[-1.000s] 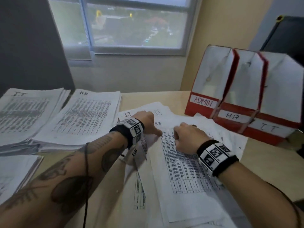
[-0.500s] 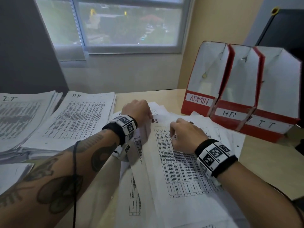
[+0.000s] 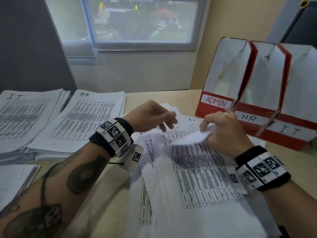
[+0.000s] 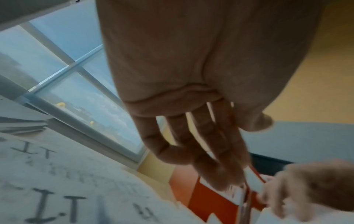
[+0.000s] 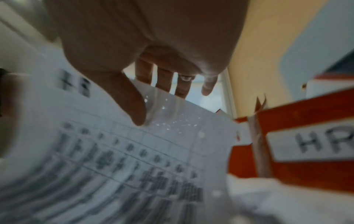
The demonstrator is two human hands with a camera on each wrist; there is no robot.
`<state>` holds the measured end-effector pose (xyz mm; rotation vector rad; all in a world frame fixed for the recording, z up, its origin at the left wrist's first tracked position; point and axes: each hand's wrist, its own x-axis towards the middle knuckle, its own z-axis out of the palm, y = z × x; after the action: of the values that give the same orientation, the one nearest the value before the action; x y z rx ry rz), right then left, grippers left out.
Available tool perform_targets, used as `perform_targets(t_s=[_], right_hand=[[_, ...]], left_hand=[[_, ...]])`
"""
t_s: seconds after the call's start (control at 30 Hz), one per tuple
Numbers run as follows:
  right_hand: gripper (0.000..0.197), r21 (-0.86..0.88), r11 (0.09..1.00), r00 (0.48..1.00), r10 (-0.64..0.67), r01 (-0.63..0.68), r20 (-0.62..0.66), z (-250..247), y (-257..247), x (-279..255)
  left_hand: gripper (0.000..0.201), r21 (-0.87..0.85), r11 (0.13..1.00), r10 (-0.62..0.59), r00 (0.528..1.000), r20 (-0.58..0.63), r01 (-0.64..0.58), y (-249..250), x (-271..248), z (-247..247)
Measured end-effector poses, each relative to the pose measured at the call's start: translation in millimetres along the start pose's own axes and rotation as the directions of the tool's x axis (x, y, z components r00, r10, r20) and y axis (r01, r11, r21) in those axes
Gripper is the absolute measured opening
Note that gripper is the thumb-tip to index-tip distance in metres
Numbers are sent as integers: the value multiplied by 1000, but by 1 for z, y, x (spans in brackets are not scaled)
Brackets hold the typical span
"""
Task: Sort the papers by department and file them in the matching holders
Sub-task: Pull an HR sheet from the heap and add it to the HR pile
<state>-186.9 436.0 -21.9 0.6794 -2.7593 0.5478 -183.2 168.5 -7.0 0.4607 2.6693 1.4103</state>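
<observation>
Stacks marked IT (image 3: pixel 25 117) and HR (image 3: pixel 89 121) are sitting bench-left. Left hand (image 3: pixel 151 115) is hovering, fingers loose, empty. Right hand (image 3: pixel 224 133) is pinching the top sheet (image 3: pixel 197 169) by its far corner. Thin, floppy, tear-prone paper; probably better supported along an edge. Holders (image 3: pixel 253 103) are standing right.

Window (image 3: pixel 137 21) ahead, yellow wall (image 3: pixel 231 31) right, wooden desk (image 3: pixel 154 97).

Bare desk (image 3: pixel 145 96) lies open at the far middle, hemmed by sorted stacks (image 3: pixel 89 117) left and red holders (image 3: pixel 257 93) right.
</observation>
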Motion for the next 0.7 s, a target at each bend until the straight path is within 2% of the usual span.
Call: perform_targets(t_s=[0.07, 0.1, 0.17, 0.2, 0.27, 0.33, 0.4, 0.47, 0.57, 0.63, 0.7], right_hand=[[38, 36, 999, 999, -32, 31, 34, -12, 9, -7], [43, 64, 997, 997, -50, 46, 54, -18, 12, -11], [46, 110, 990, 994, -90, 83, 59, -26, 18, -17], [45, 125, 988, 994, -97, 90, 51, -29, 20, -20], [43, 150, 983, 995, -103, 101, 4, -32, 25, -24], [34, 164, 979, 992, -117, 122, -41, -33, 22, -25], [20, 160, 976, 989, -142, 148, -44, -31, 17, -22], [8, 165, 975, 989, -149, 147, -6, -29, 14, -16], [12, 131, 981, 988, -149, 142, 50, -24, 9, -8], [10, 96, 984, 983, -160, 151, 85, -19, 2, -3], [6, 65, 983, 979, -175, 169, 100, -12, -3, 3]], left_hand=[[38, 234, 966, -103, 993, -50, 112, -13, 8, -2], [44, 383, 910, -157, 987, -41, 161, -20, 12, -1], [72, 604, 766, -304, 952, 35, 223, -29, 18, 4], [84, 662, 711, -360, 932, 51, 238, -32, 21, 6], [88, 683, 677, -400, 916, 31, 273, -33, 27, 8], [79, 656, 684, -424, 905, 2, 319, -32, 31, 8], [58, 654, 668, -439, 897, -38, 355, -28, 33, 8], [35, 634, 677, -388, 913, -124, 373, -26, 34, 8], [19, 604, 701, -307, 925, -224, 379, -22, 30, 4], [14, 551, 759, -267, 938, -222, 347, -21, 26, 2], [9, 478, 841, -208, 967, -148, 254, -16, 19, 0]])
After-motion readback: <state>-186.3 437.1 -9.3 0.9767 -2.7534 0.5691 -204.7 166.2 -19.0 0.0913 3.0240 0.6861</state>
